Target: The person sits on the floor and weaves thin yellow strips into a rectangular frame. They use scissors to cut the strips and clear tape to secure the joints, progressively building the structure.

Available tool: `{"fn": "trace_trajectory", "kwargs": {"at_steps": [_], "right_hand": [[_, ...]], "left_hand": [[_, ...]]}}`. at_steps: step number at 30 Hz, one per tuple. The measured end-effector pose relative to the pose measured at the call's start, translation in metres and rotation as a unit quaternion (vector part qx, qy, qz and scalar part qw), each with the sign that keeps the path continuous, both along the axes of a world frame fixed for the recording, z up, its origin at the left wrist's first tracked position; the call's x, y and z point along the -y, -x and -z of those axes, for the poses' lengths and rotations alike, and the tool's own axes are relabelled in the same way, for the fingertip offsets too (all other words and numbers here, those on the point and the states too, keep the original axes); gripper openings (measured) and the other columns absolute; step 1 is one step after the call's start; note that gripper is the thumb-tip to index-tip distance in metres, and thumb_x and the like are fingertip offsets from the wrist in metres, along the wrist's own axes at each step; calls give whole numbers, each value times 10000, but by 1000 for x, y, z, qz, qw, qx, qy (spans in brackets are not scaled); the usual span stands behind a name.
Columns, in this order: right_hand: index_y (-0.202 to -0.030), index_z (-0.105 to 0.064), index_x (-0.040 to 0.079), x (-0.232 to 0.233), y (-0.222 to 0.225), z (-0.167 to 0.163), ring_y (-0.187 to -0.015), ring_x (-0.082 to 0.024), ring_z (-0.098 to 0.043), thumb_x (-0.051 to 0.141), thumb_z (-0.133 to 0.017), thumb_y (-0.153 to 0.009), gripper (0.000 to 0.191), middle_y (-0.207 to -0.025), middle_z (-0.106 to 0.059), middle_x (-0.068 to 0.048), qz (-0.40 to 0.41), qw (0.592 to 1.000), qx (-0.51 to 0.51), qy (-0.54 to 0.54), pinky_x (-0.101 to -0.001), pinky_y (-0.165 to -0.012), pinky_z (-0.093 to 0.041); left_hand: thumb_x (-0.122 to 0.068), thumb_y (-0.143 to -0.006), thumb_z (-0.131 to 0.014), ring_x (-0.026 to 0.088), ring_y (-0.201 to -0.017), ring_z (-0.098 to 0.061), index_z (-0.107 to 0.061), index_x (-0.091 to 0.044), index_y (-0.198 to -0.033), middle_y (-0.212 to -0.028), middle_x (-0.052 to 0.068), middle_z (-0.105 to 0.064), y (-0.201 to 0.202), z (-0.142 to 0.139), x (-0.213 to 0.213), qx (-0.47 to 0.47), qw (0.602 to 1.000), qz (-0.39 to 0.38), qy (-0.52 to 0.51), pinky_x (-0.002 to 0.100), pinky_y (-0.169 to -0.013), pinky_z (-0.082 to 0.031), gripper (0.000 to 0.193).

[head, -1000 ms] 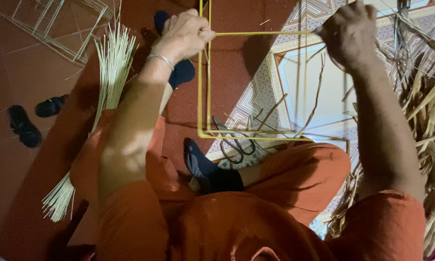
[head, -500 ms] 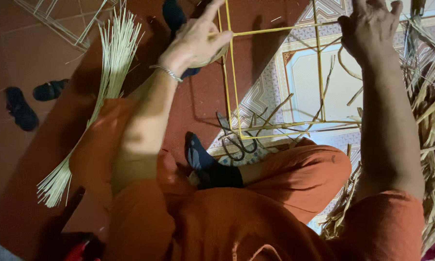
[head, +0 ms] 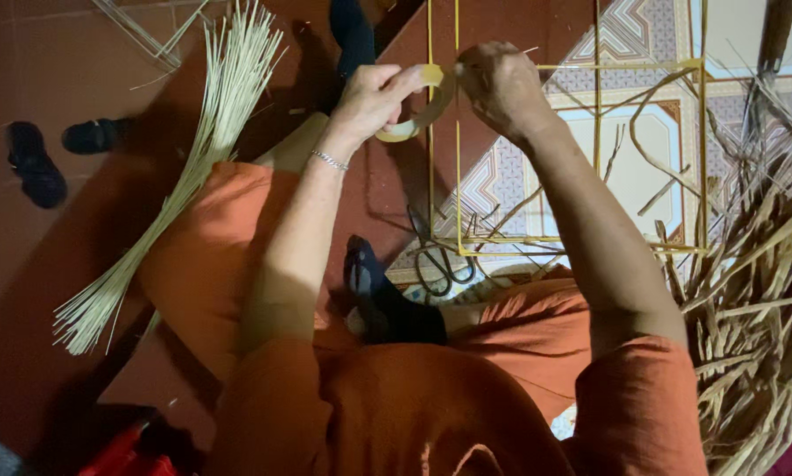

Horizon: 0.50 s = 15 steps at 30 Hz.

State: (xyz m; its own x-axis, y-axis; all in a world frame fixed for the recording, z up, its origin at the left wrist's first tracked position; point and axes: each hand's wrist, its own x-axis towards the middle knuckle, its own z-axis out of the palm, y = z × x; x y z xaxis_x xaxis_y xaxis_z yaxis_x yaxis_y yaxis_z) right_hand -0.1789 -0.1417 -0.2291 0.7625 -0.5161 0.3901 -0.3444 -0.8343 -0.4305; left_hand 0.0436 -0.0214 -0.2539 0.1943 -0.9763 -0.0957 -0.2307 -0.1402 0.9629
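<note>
We hold the tape roll (head: pixel 414 110) pinched in our left hand (head: pixel 374 95) beside the yellow stick frame (head: pixel 456 159), while our right hand (head: pixel 500 86) fingers clamp its loose end against a frame joint, keeping the strip taut.

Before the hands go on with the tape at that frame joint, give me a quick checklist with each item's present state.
1. Left hand holds the tape roll: ok.
2. Right hand is on the joint of the yellow frame: ok, fingers pinched at the upright bar.
3. Tape end stuck to the bar: cannot tell, the fingers hide it.
4. Frame steady: ok, its lower rail rests on the floor by the knees.
5. Scissors close by: ok, on the floor under the frame.
6. Bundle of thin sticks out of the way: ok, lying to the left, apart from the frame.
</note>
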Motion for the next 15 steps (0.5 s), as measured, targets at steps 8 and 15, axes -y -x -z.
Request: {"fn": "trace_trajectory", "kwargs": {"at_steps": [8, 15], "right_hand": [[-907, -728, 33, 7, -28, 4, -724, -356, -724, 250, -743, -973, 227, -835, -746, -197, 121, 987, -76, -67, -456, -709, -583], [-948, -734, 51, 33, -10, -10, -707, -201, -715, 97, -707, -955, 53, -853, -737, -112, 153, 972, -45, -173, -352, -620, -586]], "left_hand": [[-408, -955, -673, 83, -463, -630, -701, -11, -739, -566, 25, -672, 14, 44, 28, 27, 995, 2, -94, 257, -439, -509, 453], [-676, -884, -645, 116, -719, -735, -725, -78, -767, -723, 45, -738, -4, 0, -3, -109, 989, 81, -54, 312, -813, -580, 614]]}}
